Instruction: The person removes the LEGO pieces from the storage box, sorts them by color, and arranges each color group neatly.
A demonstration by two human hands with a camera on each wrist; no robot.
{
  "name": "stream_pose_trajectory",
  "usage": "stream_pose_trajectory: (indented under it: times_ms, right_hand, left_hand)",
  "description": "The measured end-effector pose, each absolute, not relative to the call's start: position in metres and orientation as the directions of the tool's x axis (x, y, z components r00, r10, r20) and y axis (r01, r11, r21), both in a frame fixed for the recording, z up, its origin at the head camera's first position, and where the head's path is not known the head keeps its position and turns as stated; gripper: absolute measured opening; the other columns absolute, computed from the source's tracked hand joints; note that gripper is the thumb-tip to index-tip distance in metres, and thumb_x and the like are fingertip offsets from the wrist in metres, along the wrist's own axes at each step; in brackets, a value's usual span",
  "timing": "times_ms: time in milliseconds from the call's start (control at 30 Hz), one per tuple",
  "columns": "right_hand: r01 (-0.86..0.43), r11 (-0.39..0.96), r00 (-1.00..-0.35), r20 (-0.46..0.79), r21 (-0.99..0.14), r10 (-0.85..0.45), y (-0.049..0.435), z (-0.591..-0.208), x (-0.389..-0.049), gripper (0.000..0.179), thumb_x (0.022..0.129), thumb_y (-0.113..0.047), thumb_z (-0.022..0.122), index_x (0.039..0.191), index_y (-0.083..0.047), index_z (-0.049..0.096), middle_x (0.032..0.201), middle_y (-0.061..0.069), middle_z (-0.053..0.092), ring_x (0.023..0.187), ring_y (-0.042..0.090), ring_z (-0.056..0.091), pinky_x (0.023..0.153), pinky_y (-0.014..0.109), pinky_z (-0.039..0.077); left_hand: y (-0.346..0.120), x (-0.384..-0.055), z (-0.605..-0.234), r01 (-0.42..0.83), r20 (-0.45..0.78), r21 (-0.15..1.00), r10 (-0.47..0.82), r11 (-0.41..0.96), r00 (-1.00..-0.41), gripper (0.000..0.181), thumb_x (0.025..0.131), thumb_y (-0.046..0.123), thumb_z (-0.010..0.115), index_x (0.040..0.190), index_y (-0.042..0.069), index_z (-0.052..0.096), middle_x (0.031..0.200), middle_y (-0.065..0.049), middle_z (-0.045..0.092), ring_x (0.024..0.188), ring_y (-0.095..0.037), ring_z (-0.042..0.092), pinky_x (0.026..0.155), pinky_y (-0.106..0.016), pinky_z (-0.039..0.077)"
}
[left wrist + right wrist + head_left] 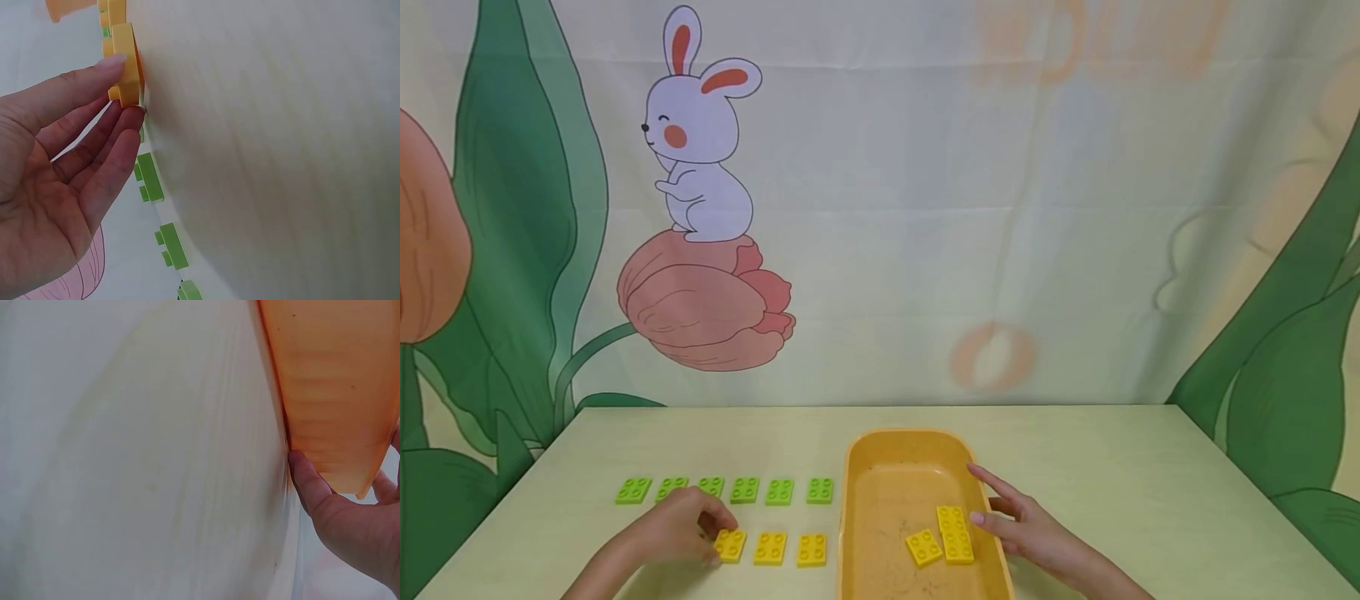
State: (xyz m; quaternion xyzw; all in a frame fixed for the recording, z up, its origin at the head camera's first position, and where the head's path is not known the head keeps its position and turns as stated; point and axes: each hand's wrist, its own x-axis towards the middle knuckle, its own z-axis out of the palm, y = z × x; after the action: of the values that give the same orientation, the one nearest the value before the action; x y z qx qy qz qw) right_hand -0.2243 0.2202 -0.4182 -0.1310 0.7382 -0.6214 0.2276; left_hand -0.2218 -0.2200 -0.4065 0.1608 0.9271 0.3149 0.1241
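Clamped a yellow brick (731,547) in left grip (679,527), on the left-edge side of the surface (1150,475); touched the tray (880,508) with right grip (1033,533), spread apart.

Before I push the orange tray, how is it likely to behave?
The tray looks like moulded plastic, so probably stiff and fairly light. Its broad, flat floor should resist tipping. Loose yellow bricks inside may slide if jolted.

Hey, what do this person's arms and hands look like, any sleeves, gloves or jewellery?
Each grip is a bare human hand: on the left hand and right hand, no glove, ring or bracelet shows. The forearms are uncovered where visible, without sleeve, watch, cable or marking.
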Motion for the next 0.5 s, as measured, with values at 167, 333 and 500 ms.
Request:
stream_pose_trajectory:
  times_ms: [167, 333, 500]
  right_hand:
    - [0.091, 0.189, -0.862, -0.173, -0.978, -0.477, 0.2204, -0.418, -0.2241, 0.066, 0.095, -0.027, 0.048, 0.147, -0.016, 0.011, 0.13, 0.027, 0.037, 0.103, 0.024, 0.054, 0.084, 0.042, 0.048]
    - [0.089, 0.189, -0.863, -0.17, -0.978, -0.476, 0.2203, -0.4181, -0.2239, 0.066, 0.095, -0.027, 0.048, 0.147, -0.016, 0.011, 0.13, 0.027, 0.037, 0.103, 0.024, 0.054, 0.084, 0.042, 0.048]
    - [0.09, 0.185, -0.861, -0.17, -0.979, -0.479, 0.2197, -0.4178, -0.2236, 0.066, 0.094, -0.027, 0.049, 0.147, -0.015, 0.011, 0.13, 0.027, 0.038, 0.103, 0.024, 0.054, 0.084, 0.042, 0.048]
  left_hand:
    - [-0.2184, -0.222, -0.4063, 0.237, -0.119, 0.623, 0.39, 0.746, -0.913, 0.03, 0.06, 0.004, 0.081, 0.088, 0.005, 0.069, 0.079, 0.002, 0.062, 0.07, -0.017, 0.05, 0.061, -0.025, 0.045]
    - [-0.2183, -0.2225, -0.4068, 0.235, -0.119, 0.625, 0.388, 0.744, -0.914, 0.031, 0.06, 0.003, 0.081, 0.089, 0.004, 0.069, 0.08, 0.001, 0.062, 0.071, -0.017, 0.05, 0.062, -0.026, 0.045]
    - [-0.2202, -0.222, -0.4063, 0.229, -0.117, 0.635, 0.385, 0.738, -0.915, 0.036, 0.06, 0.005, 0.082, 0.093, 0.002, 0.068, 0.082, 0.001, 0.062, 0.072, -0.017, 0.051, 0.063, -0.026, 0.046]
